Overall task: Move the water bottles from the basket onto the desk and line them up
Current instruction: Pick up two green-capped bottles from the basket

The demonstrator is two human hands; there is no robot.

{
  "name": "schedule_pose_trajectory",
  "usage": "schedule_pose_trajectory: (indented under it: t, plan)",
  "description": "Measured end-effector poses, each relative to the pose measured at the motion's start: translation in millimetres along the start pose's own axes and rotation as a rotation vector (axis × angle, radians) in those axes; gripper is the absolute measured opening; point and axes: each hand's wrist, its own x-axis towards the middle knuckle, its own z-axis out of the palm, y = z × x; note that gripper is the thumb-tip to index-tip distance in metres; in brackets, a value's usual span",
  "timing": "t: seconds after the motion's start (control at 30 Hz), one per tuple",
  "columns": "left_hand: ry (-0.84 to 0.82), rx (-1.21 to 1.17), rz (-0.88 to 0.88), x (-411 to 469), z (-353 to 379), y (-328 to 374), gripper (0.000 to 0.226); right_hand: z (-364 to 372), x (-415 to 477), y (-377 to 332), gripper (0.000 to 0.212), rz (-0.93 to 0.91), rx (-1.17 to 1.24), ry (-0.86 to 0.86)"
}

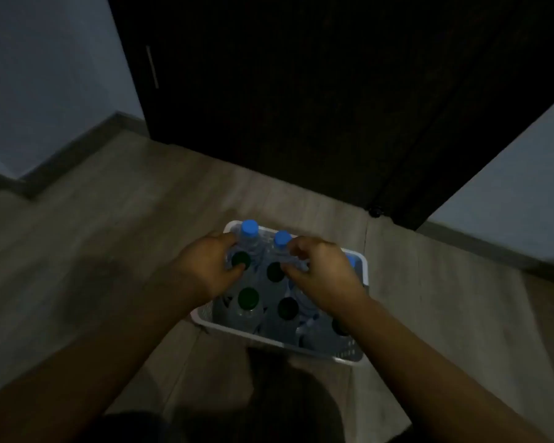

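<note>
I see the water bottles (248,302) standing upright, packed close together in a white basket (352,351) on the wood-look floor (93,251). My left hand (205,266) has its grip curled round the neck of one dark-green-capped bottle (240,259), thumb on the near side and fingers on the far side. Just beyond that grip stands a blue-capped bottle (249,227). My right hand (323,273) hovers over the neighbouring bottles with its fingers curled. Its thumb is against a second green-capped bottle (275,272) and its fingertips are near another blue cap (282,239). Through the blur I cannot tell whether this grip has closed on anything. Two more green caps sit nearer me than both grips. A dark door (301,91) stands beyond the basket.
</note>
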Motion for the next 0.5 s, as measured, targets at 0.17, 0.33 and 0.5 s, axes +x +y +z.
schedule_pose_trajectory:
  t: [0.17, 0.33, 0.5]
  plan:
    - [0.017, -0.133, -0.099, -2.1, 9.3, -18.9, 0.037, 14.3, 8.9, 3.2, 0.029, 0.028, -0.071, -0.032]
    - [-0.096, -0.228, -0.109, -0.1, 18.0, -29.9, 0.046, 24.7, 10.9, 1.3, 0.032, 0.063, -0.084, -0.142]
    - [-0.066, -0.238, -0.107, 1.6, 30.7, -41.1, 0.039, 26.3, 16.5, -0.8, 0.028, 0.098, -0.116, -0.217]
